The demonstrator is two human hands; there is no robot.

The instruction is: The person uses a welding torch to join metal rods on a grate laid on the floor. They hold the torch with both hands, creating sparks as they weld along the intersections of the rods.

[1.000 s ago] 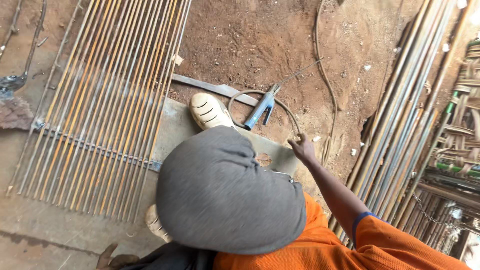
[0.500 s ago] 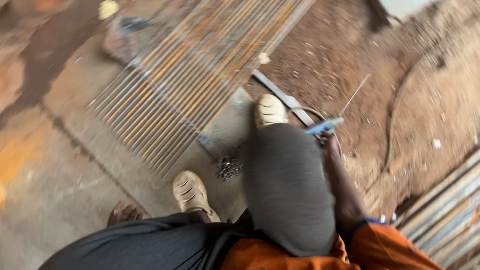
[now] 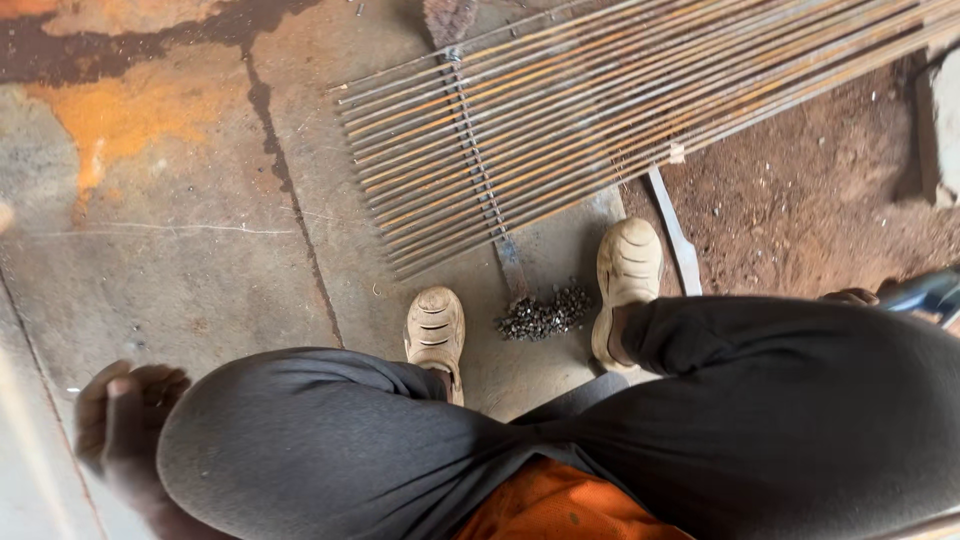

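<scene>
Downward view over a crouching person's grey-trousered knees and tan slip-on shoes [image 3: 630,275] on a stained concrete floor [image 3: 180,250]. The left hand [image 3: 125,430] hangs beside the left knee, fingers loosely curled and holding nothing that shows. The right hand [image 3: 850,297] is mostly hidden behind the right knee; its grasp cannot be told, though a blue-handled metal tool [image 3: 925,293] lies touching or just beside it. Ahead lies a grid of rusty steel rods [image 3: 600,110] joined by a cross-bar, with a small heap of dark metal bits [image 3: 543,313] between the shoes and a flat steel strip [image 3: 675,235] beside the right shoe. Judged step: pausing between work on the grid; resuming would call for bringing the tool forward to the rods.
</scene>
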